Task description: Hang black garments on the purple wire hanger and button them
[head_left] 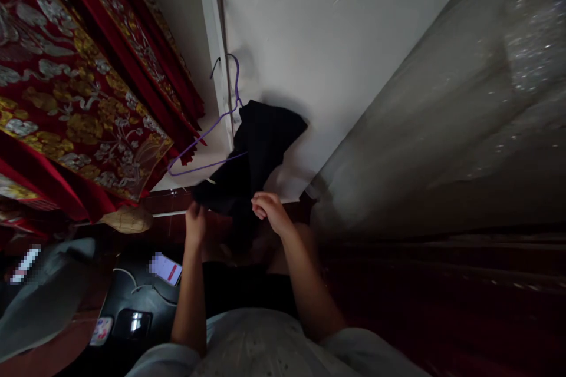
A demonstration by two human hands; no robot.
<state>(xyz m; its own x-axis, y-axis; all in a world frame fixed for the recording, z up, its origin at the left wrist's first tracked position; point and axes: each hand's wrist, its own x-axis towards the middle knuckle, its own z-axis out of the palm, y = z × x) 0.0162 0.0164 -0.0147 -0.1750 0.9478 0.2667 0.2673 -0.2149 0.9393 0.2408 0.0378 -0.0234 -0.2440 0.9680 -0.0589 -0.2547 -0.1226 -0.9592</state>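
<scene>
A black garment [265, 135] hangs half on a purple clothes hanger [207, 129]; its exact kind cannot be made out. The hanger's left half is bare, and its hook catches near a white strip on the wall. My left hand [196, 224] is closed at the garment's lower left corner, fingers pinching the cloth. Against the garment's lower right edge, my right hand [272, 210] is closed with curled fingers, seemingly gripping the fabric. Below, dark folds of the cloth hang between my hands.
Red cloths with gold and silver embroidery [84, 123] hang at the left. A lit phone [167, 269], a cable [132, 280] and a dark device [132, 324] lie on a black surface [117, 291]. Sheer glittery fabric [442, 129] hangs at the right, beside the white wall [318, 23].
</scene>
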